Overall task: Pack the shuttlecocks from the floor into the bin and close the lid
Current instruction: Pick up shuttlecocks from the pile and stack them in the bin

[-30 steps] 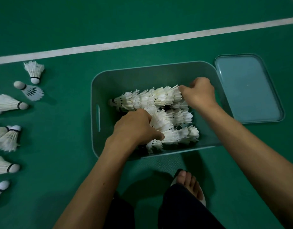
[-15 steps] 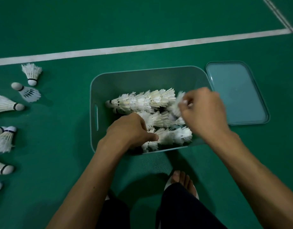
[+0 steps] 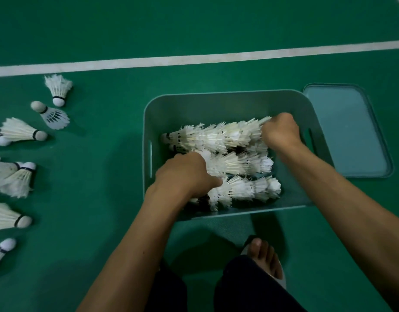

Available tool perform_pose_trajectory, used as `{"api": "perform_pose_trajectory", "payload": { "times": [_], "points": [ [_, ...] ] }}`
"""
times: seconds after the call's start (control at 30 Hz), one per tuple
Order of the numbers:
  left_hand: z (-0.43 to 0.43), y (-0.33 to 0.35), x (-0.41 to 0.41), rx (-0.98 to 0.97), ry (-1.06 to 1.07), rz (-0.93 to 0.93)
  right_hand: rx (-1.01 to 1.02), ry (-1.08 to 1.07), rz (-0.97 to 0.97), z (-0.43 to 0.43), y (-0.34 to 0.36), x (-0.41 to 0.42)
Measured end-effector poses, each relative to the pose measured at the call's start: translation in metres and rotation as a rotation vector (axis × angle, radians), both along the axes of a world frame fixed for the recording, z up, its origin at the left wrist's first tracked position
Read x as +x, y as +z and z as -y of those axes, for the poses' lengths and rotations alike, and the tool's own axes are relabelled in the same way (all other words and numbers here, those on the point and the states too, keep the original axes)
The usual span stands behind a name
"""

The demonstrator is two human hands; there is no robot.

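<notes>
Though open-topped, bin (image 3: 194,109) of stacked shuttlecocks (image 3: 218,138), left hand (image 3: 184,174) and right hand (image 3: 280,129) apart, each tight on a row.

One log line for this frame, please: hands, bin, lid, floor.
left hand grips middle shuttlecock row | right hand grips top shuttlecock row end | bin open | lid on floor beside bin | loose shuttlecocks on floor

White shuttlecocks (image 3: 218,138); teal bin (image 3: 216,102); green floor (image 3: 104,176), white line (image 3: 194,59)

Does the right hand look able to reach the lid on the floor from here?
Probably yes: the lid lies uncovered just beyond the bin wall next to the right hand, though that hand is busy with shuttlecocks.
</notes>
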State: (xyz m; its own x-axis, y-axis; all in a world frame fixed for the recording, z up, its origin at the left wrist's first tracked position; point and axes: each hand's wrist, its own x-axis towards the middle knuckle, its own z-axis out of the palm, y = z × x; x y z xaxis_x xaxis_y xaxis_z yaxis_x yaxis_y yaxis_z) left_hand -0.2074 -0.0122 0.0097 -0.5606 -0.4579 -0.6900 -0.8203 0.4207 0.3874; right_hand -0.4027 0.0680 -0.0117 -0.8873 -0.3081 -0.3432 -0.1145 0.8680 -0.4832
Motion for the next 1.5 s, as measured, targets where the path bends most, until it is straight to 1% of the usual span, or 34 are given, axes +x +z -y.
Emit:
{"api": "perform_pose_trajectory", "payload": {
  "times": [0.13, 0.23, 0.3, 0.37, 0.43, 0.53, 0.57, 0.6, 0.63, 0.67, 0.7, 0.73, 0.77, 0.83, 0.97, 1.13, 1.23, 1.33, 1.43, 1.5],
  "points": [
    [0.006, 0.0, -0.002, -0.04, 0.024, 0.007, -0.057, -0.093, 0.133, 0.008, -0.01, -0.01],
    [0.007, -0.003, -0.002, -0.022, -0.002, 0.049, -0.063, -0.104, 0.162, 0.01, -0.01, -0.016],
    [0.005, -0.003, -0.003, -0.021, -0.025, 0.072, -0.082, -0.074, 0.154, 0.007, -0.007, -0.017],
    [0.002, 0.001, -0.003, -0.024, -0.04, 0.084, -0.057, -0.003, 0.091, 0.001, -0.001, -0.013],
    [-0.002, 0.006, -0.003, -0.032, -0.048, 0.073, -0.018, 0.09, -0.035, -0.009, 0.014, -0.002],
    [-0.01, 0.016, -0.002, -0.039, -0.046, 0.038, -0.132, 0.189, -0.303, -0.028, 0.035, 0.018],
    [-0.014, 0.019, 0.0, -0.036, -0.046, 0.029, -0.174, 0.201, -0.318, -0.034, 0.042, 0.026],
    [-0.017, 0.021, 0.002, -0.036, -0.049, 0.024, -0.217, 0.216, -0.268, -0.039, 0.047, 0.032],
    [-0.02, 0.023, 0.004, -0.041, -0.055, 0.024, -0.247, 0.231, -0.136, -0.042, 0.051, 0.039],
    [-0.023, 0.024, 0.005, -0.051, -0.065, 0.03, -0.25, 0.248, 0.049, -0.043, 0.053, 0.046],
    [-0.026, 0.025, 0.007, -0.062, -0.077, 0.04, -0.222, 0.273, 0.222, -0.043, 0.052, 0.051],
    [-0.028, 0.026, 0.009, -0.076, -0.087, 0.049, -0.181, 0.299, 0.347, -0.042, 0.048, 0.054],
    [-0.029, 0.027, 0.011, -0.092, -0.093, 0.055, -0.146, 0.323, 0.415, -0.039, 0.042, 0.057],
    [-0.029, 0.027, 0.013, -0.14, -0.114, 0.067, -0.134, 0.342, 0.451, -0.03, 0.031, 0.065],
    [-0.027, 0.029, 0.016, -0.209, -0.164, 0.141, -0.186, 0.349, 0.555, -0.007, 0.017, 0.081],
    [-0.02, 0.026, 0.021, -0.21, -0.158, 0.184, -0.238, 0.295, 0.707, 0.016, 0.014, 0.095],
    [-0.025, 0.029, 0.02, -0.23, -0.173, 0.199, -0.215, 0.301, 0.689, 0.023, 0.007, 0.101],
    [-0.036, 0.035, 0.021, -0.295, -0.16, 0.15, -0.18, 0.214, 0.646, 0.026, 0.0, 0.103],
    [-0.043, 0.035, 0.02, -0.236, -0.068, 0.034, -0.157, 0.17, 0.656, 0.031, -0.004, 0.103],
    [-0.043, 0.029, 0.019, -0.202, -0.096, 0.036, -0.14, 0.144, 0.663, 0.036, -0.007, 0.103]
  ]
}}
